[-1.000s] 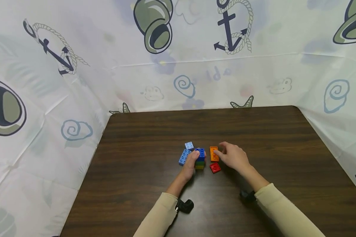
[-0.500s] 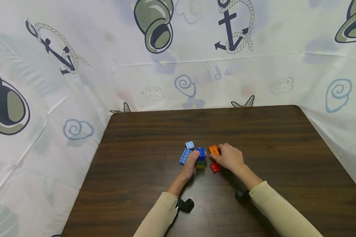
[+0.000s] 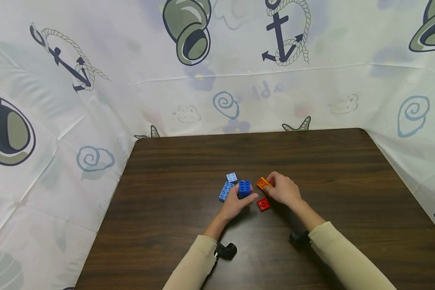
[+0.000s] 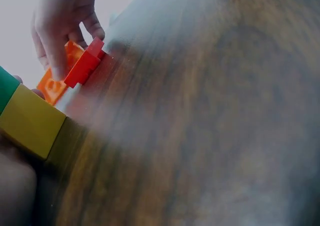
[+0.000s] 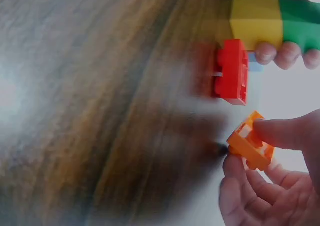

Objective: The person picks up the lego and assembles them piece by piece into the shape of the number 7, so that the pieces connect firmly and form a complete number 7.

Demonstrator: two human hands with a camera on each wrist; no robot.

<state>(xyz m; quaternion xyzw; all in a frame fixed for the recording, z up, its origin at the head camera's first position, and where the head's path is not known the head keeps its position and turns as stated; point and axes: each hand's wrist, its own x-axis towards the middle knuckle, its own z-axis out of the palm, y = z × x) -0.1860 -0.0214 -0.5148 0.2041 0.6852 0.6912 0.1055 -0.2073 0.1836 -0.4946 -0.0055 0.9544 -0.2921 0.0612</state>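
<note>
While the orange brick (image 3: 264, 183) is held at the centre of the head view, slightly to the right, a gap can be seen between it and the stack (image 3: 244, 188) on its left; this gap is judged the relation that matters most. Its long axis is slanted from upper left to lower right, where its end is covered by the right hand (image 3: 283, 188), clearly the nearer one. By that hand's thumb and fingers the brick is pinched, with little opening. The stack is gripped by the left hand (image 3: 235, 203), whose fingers are bent around the side and whose thumb is extended across the front; whether the table (image 3: 188, 161) is touched by it cannot be told. Below the gap, the red brick (image 3: 263, 204) is lying free. All pieces appear to be of smooth plastic: the stack is box-shaped, with round studs on its blue top and green and yellow below, while hollows are shown in the orange brick. In the table, dark wood-like grain is seen.
</note>
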